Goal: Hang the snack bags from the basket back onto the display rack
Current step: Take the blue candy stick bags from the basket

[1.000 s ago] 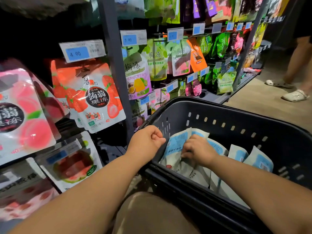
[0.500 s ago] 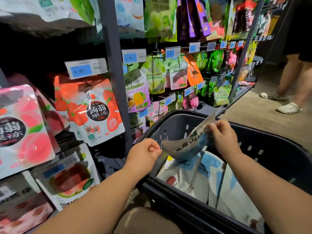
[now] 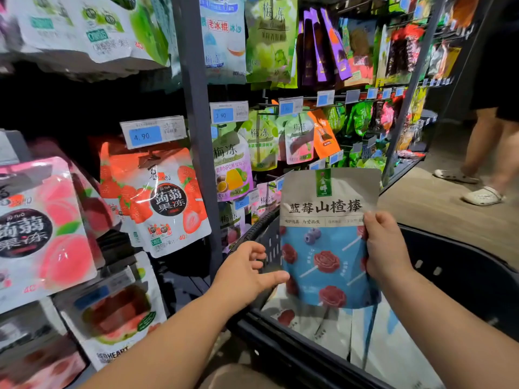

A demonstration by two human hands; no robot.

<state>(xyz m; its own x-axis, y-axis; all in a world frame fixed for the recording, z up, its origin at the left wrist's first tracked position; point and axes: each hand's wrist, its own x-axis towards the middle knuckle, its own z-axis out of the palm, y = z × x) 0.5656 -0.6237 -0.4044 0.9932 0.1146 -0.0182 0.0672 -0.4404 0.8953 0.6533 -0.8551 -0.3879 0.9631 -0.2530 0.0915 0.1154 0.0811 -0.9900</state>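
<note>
Far left on the dark metal display rack (image 3: 196, 164) hangs a glossy pink peach-jelly pouch (image 3: 36, 228), and beside it a white and red strawberry-jelly pouch (image 3: 157, 200) sits under a blue price tag (image 3: 153, 133) reading 4.90. The person's left hand (image 3: 247, 273) is spread and holds nothing. Its thumb reaches the lower left edge of a flat grey and blue snack bag (image 3: 325, 242) printed with red rose-shaped lollipops, though I cannot tell whether they touch. That bag is upright in the air, facing the wearer, above the dark plastic basket (image 3: 463, 276) and in front of the rack's lower pegs. The right hand (image 3: 384, 248) grips its right edge, thumb on the front and fingers behind. More pale bags (image 3: 393, 346) lie flat in the basket. Far right, another person's legs (image 3: 488, 153) stand on the floor.
</note>
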